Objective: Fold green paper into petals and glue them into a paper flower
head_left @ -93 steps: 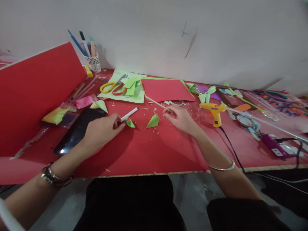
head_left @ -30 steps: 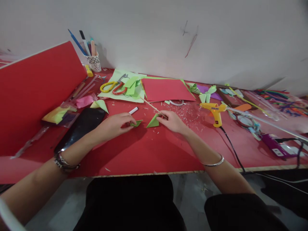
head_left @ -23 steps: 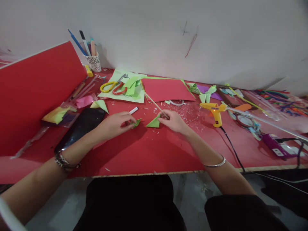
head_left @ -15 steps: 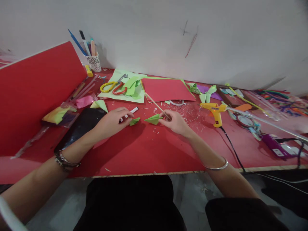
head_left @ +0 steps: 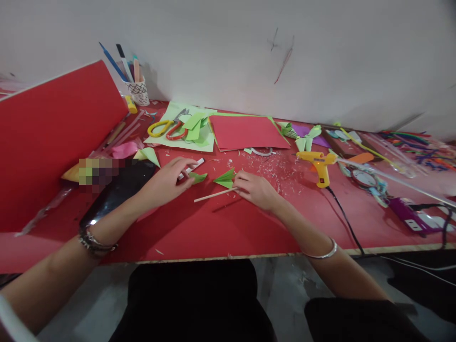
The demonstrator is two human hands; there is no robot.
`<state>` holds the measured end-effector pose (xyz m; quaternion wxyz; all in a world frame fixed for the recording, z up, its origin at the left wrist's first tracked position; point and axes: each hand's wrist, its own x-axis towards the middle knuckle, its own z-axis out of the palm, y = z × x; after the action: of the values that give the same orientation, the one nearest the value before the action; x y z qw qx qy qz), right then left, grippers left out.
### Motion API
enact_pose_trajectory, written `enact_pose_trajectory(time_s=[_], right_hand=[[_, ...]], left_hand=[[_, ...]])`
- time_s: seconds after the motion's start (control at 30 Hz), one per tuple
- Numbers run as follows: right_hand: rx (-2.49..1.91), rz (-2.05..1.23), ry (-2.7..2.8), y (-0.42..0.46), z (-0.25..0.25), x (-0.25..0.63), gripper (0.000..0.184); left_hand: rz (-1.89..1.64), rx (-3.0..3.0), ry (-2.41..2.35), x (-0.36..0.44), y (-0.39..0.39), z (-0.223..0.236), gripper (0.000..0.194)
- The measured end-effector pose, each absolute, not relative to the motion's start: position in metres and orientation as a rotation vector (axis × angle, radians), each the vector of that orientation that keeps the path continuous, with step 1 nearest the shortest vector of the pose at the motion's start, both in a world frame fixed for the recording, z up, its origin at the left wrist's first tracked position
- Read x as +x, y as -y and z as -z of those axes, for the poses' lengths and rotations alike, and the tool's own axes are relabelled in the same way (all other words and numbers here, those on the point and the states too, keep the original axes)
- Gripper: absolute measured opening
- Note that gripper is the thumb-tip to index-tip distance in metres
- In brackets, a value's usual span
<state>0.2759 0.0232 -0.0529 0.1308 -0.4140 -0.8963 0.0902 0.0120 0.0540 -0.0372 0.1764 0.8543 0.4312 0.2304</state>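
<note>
My right hand (head_left: 258, 191) is closed on a thin wooden stick (head_left: 213, 194), which points left, low over the red tabletop. Right at those fingertips is a folded green paper leaf (head_left: 224, 178) with its creases fanned out; I cannot tell whether they pinch it too. My left hand (head_left: 164, 183) has curved fingers, with a gap between thumb and forefinger. Beside its thumb is a smaller green paper piece (head_left: 199, 178); whether the thumb touches it is unclear. A white marker (head_left: 195, 165) lies partly hidden behind the left fingers.
A yellow glue gun (head_left: 317, 166) stands to the right, its black cord running to the table's front edge. Scissors (head_left: 171, 130), green paper strips and a red sheet (head_left: 247, 133) lie at the back. A dark phone-like slab (head_left: 119, 192) lies under my left forearm.
The stick has swung from pointing up and away to pointing left and slightly towards me. My right hand has turned with it. My left hand has barely moved.
</note>
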Motion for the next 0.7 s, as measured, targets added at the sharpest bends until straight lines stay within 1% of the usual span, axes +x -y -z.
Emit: enact_pose_trajectory(time_s=[0.17, 0.4, 0.57, 0.63, 0.7], right_hand=[[-1.169, -0.317, 2.656, -0.024, 0.055, 0.278, 0.015], [-1.138, -0.408, 2.657, -0.025, 0.056, 0.279, 0.017], [-1.106, -0.474, 2.633, -0.025, 0.055, 0.282, 0.017], [-1.093, -0.475, 2.642, -0.026, 0.055, 0.283, 0.018], [-1.078, -0.472, 2.650, -0.026, 0.055, 0.285, 0.019]], left_hand=[[-0.560, 2.345, -1.260, 0.009, -0.058, 0.044, 0.037], [-0.474, 2.322, -1.245, 0.009, -0.054, 0.049, 0.052], [-0.428, 2.249, -1.180, 0.012, -0.048, 0.044, 0.057], [-0.425, 2.246, -1.161, 0.014, -0.046, 0.042, 0.057], [-0.435, 2.290, -1.156, 0.014, -0.046, 0.041, 0.052]])
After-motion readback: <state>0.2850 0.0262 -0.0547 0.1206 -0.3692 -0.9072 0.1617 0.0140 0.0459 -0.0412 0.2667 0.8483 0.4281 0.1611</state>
